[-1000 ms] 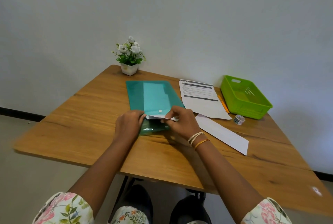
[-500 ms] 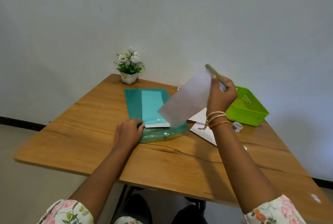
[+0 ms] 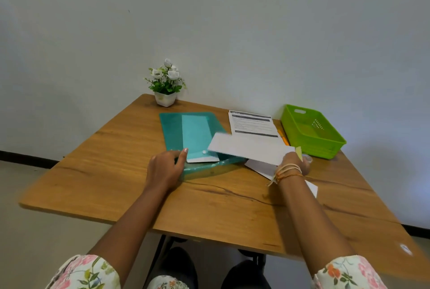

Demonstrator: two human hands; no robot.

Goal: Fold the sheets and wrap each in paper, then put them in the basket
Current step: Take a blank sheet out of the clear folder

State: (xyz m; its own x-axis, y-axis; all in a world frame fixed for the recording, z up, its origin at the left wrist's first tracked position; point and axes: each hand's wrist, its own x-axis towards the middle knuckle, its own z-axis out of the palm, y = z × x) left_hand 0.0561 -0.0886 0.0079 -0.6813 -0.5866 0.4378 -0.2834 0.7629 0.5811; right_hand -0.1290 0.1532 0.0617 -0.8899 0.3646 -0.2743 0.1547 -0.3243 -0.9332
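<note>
Holding a white sheet (image 3: 250, 150) by its near-right corner, the right hand (image 3: 294, 164) is keeping it low above the table (image 3: 116, 172), just right of the green folder (image 3: 186, 130). The left hand (image 3: 166, 169) is pressing flat, fingers relaxed, on the folder's near edge. Another sheet (image 3: 202, 159) is peeking out of the folder's mouth, and a printed page (image 3: 252, 123) is lying right of the folder. The basket (image 3: 311, 146) is sitting further right, holding nothing visible. The held sheet is sagging from one corner, so it could crease crookedly or knock the loose paper (image 3: 260, 167) beneath it.
</note>
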